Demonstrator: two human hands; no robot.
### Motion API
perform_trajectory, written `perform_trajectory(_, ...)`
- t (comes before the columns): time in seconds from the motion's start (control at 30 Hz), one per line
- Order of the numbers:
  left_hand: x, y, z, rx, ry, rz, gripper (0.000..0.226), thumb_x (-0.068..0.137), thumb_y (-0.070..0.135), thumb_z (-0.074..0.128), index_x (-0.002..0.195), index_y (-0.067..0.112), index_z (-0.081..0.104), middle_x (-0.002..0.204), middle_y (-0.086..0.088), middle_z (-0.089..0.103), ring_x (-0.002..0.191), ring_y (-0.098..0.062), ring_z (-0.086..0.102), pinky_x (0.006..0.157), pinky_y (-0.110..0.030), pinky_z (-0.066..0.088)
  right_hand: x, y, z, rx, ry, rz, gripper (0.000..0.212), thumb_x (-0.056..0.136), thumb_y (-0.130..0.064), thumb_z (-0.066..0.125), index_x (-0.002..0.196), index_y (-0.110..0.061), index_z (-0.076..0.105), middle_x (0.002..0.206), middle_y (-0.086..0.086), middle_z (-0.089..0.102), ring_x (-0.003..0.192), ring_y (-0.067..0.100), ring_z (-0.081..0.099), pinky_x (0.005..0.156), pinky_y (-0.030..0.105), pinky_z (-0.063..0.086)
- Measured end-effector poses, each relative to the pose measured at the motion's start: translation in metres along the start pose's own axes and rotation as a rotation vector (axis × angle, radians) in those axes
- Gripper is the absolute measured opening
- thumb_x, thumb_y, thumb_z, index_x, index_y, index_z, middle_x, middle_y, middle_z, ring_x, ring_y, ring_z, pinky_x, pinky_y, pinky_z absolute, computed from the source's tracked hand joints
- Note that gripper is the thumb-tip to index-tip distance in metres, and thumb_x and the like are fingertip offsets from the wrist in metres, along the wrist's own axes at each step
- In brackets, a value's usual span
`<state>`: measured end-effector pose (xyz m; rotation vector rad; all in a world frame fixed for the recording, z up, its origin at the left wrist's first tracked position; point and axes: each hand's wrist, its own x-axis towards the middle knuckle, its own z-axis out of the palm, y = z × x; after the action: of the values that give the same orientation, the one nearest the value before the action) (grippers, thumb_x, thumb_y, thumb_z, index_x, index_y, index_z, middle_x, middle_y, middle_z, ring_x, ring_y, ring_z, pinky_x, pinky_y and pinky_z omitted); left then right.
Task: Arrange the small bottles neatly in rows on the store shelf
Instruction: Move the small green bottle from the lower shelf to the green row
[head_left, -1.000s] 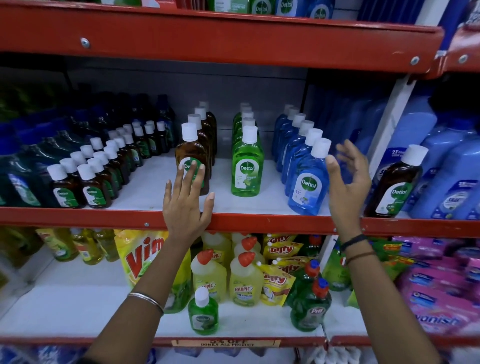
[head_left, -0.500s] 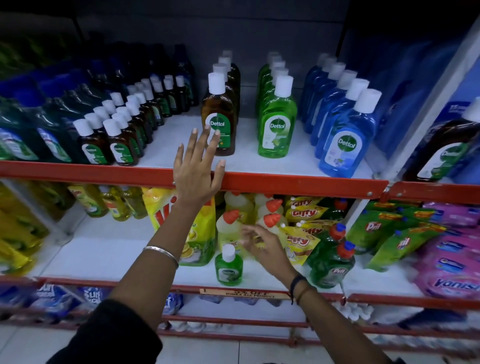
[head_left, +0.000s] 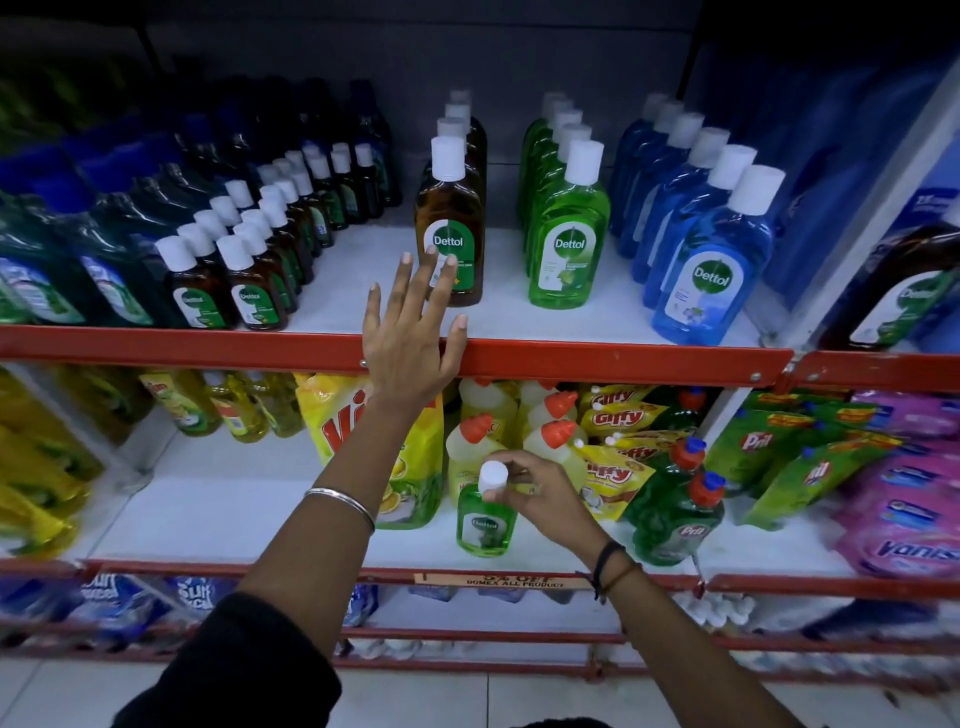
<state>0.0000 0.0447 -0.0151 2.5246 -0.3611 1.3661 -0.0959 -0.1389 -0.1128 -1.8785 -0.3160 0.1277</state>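
Behind small green bottle (head_left: 485, 522): orange-capped bottles (head_left: 519, 441), right hand (head_left: 540, 493) pinching cap.

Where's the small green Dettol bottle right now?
Head view, lower shelf, centre front: the small green Dettol bottle stands before the Harpic bottles, right hand gripping its white cap.

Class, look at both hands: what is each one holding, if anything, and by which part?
The right hand pinches the small green bottle by its white cap. The left hand holds nothing; it is spread open against the red shelf edge.
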Motion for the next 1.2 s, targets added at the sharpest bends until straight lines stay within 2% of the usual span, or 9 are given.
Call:
perform_trajectory(0.13,0.0,-0.001,0.001,-0.005,0.01,0.01,0.054,0.099,0.043,0.033,0.15,0.023,0.032,0.154,-0.006,0.041,0.143,-0.023,0.035,0.11,-0.051,0.033,0.0,-0.047,-0.03,0.101,0.094,-0.071,0.036,0.073,-0.009,0.078,0.095,-0.035,0.067,0.093,-0.006,0.069,0.088,0.011,0.064,0.082,0.026,0.053)
perform_trajectory(0.3,0.001,-0.002,0.001,-0.009,0.014,0.018,0.055,0.099,0.043,0.033,0.151,0.025,0.029,0.155,-0.006,0.039,0.144,-0.022,0.034,0.11,-0.051,0.033,-0.001,-0.12,-0.071,0.252,0.232,-0.255,0.036,0.069,-0.008,0.075,0.102,-0.02,0.067,0.09,-0.005,0.073,0.084,0.009,0.067,0.072,0.018,0.053)
perform_trajectory(0.4,0.0,-0.002,0.0,-0.018,0.014,0.019,0.055,0.099,0.042,0.036,0.151,0.024,0.031,0.155,-0.006,0.038,0.144,-0.022,0.033,0.11,-0.052,0.033,0.002,-0.162,-0.092,0.219,0.352,-0.4,0.035,0.071,-0.019,0.072,0.106,-0.021,0.065,0.098,-0.003,0.072,0.089,0.009,0.068,0.078,0.02,0.055)
perform_trajectory(0.57,0.0,0.0,-0.002,-0.014,0.021,0.018,0.056,0.097,0.04,0.039,0.149,0.023,0.034,0.153,-0.007,0.041,0.142,-0.025,0.038,0.107,-0.053,0.037,0.03,-0.204,-0.119,0.118,0.524,-0.591,0.032,0.082,-0.014,0.07,0.112,-0.021,0.062,0.096,0.001,0.07,0.087,0.008,0.066,0.08,0.023,0.055)
perform_trajectory(0.7,0.0,-0.001,-0.002,-0.008,0.021,0.014,0.056,0.096,0.04,0.04,0.149,0.022,0.035,0.153,-0.007,0.041,0.142,-0.025,0.037,0.107,-0.053,0.037,0.057,-0.209,-0.134,0.062,0.601,-0.602,0.028,0.084,-0.024,0.068,0.111,-0.029,0.062,0.103,0.03,0.066,0.088,0.019,0.061,0.08,0.031,0.054)
perform_trajectory(0.87,0.0,0.0,-0.001,-0.005,0.024,0.011,0.056,0.096,0.041,0.038,0.149,0.024,0.033,0.153,-0.006,0.041,0.142,-0.023,0.037,0.108,-0.052,0.037,0.083,-0.192,-0.138,0.029,0.578,-0.522,0.03,0.086,-0.019,0.067,0.114,-0.027,0.062,0.109,0.028,0.066,0.101,0.04,0.062,0.091,0.048,0.054)
perform_trajectory(0.97,0.0,0.0,0.0,-0.005,0.024,0.006,0.056,0.096,0.041,0.038,0.149,0.024,0.034,0.152,-0.006,0.042,0.142,-0.022,0.036,0.108,-0.051,0.036,0.089,-0.181,-0.137,0.029,0.565,-0.483,0.034,0.086,-0.017,0.067,0.12,-0.016,0.062,0.109,0.018,0.069,0.103,0.033,0.065,0.094,0.051,0.052)
perform_trajectory(1.1,-0.001,0.0,0.001,-0.005,0.023,-0.001,0.056,0.096,0.041,0.037,0.149,0.024,0.033,0.152,-0.005,0.041,0.142,-0.021,0.035,0.109,-0.05,0.035,0.091,-0.178,-0.133,0.016,0.564,-0.468,0.038,0.084,-0.024,0.069,0.122,-0.02,0.061,0.109,0.011,0.07,0.103,0.028,0.066,0.095,0.05,0.052)
perform_trajectory(1.2,-0.001,-0.001,0.0,-0.007,0.007,-0.004,0.056,0.096,0.041,0.037,0.149,0.024,0.033,0.153,-0.005,0.041,0.143,-0.02,0.034,0.11,-0.05,0.034,0.09,-0.179,-0.134,-0.045,0.554,-0.457,0.041,0.086,-0.025,0.068,0.125,-0.014,0.06,0.111,0.008,0.07,0.104,0.024,0.066,0.095,0.048,0.052)
